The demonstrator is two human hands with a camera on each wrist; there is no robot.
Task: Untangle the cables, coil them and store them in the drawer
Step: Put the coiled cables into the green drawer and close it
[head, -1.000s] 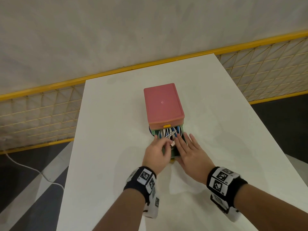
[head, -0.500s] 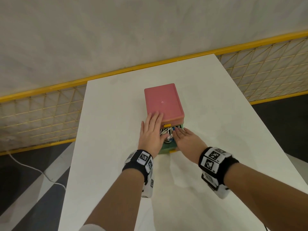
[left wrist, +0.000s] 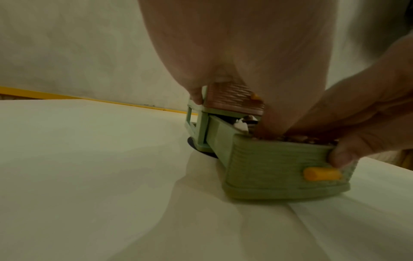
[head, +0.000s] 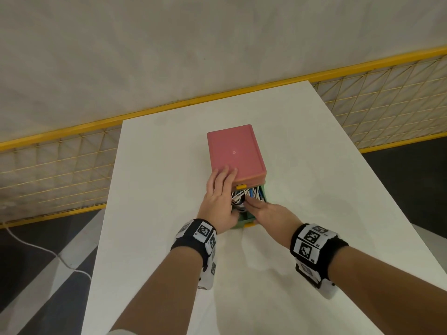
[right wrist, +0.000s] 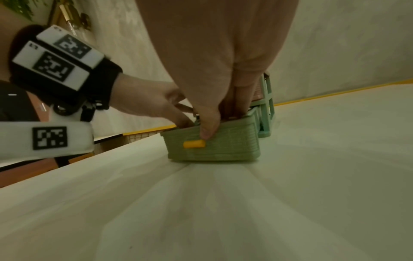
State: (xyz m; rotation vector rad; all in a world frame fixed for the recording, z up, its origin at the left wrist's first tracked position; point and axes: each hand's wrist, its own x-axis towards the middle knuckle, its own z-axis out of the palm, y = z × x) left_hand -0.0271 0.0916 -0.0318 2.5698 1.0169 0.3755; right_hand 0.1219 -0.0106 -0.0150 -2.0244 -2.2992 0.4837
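Observation:
A small drawer unit with a pink top [head: 235,153] stands mid-table. Its green lower drawer [head: 243,222] is pulled out toward me and holds a bundle of white and blue cables [head: 246,193]. My left hand [head: 221,189] lies flat, fingers straight on the near left corner of the pink top. My right hand [head: 262,209] reaches over the drawer front, straight fingers pressing down on the cables. In the right wrist view its thumb [right wrist: 208,130] rests on the drawer's front face [right wrist: 223,146], just above the yellow handle [right wrist: 194,144]. The hands hide part of the cables.
The white table [head: 314,189] has edges close by on the left and right. A yellow mesh fence [head: 60,177] and a pale wall stand behind it. A white cord [head: 36,245] lies on the dark floor at left.
My left hand left the drawer's cables and moved up onto the pink top. My right hand stayed on the cables, its thumb now at the drawer front.

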